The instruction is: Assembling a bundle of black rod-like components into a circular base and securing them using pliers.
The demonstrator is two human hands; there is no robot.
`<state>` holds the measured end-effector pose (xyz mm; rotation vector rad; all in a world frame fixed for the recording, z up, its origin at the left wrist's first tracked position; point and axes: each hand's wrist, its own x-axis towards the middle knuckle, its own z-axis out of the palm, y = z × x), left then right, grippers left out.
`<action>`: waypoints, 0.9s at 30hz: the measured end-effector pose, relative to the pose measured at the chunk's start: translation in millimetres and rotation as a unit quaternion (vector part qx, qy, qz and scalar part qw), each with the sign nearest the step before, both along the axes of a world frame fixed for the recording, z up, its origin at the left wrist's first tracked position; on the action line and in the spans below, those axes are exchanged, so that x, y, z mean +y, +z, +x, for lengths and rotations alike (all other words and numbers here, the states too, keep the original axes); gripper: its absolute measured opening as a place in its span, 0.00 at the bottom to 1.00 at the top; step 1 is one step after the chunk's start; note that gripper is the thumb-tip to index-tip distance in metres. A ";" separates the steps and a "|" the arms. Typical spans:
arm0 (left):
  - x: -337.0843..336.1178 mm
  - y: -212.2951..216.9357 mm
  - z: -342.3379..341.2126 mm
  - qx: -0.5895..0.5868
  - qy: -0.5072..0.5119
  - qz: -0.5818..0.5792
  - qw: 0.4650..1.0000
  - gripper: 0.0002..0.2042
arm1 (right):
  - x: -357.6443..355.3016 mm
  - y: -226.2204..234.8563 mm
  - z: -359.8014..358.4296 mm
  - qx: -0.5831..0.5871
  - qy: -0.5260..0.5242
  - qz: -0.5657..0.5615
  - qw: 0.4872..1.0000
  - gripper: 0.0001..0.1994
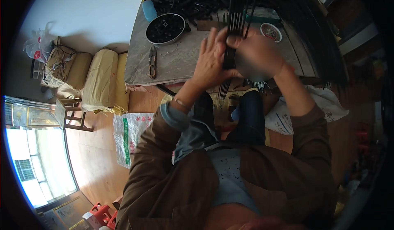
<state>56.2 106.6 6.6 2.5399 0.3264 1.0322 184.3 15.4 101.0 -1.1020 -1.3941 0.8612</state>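
Observation:
A bundle of long thin black rods [236,14] stands over the near edge of the table, its lower ends showing below my hands. My left hand [210,61] is wrapped round the bundle from the left, thumb across its lower part. From the right, my right hand [258,55] closes on the same rods, with its thumb against them; part of this hand is blurred. Left of my hands, a metal-rimmed bowl [160,42] contains small round black parts. Snips [152,64] lie on the tabletop below it.
The grey table [137,66] carries a heap of black tubular parts [184,0], a blue-and-yellow-handled tool [150,11] and a small round dish [271,32]. More long black rods [324,53] lie at right. Wrapped packages [100,80], a wooden stool [74,114] and white sacks [283,117] stand around.

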 end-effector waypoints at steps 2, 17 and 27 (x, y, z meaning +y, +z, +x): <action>9.9 -6.2 -3.4 0.133 -0.107 -0.004 0.985 0.60 | -8.8 -7.8 -8.3 -0.008 0.043 -0.005 0.999 0.09; -20.5 119.3 -10.6 -0.087 -0.250 -0.432 0.862 0.14 | -20.0 2.8 -2.9 -0.071 0.023 -0.046 0.996 0.08; -20.0 105.2 10.9 -0.145 -0.254 -0.386 0.875 0.10 | 65.9 -48.7 193.7 -0.398 -0.360 -0.155 0.829 0.11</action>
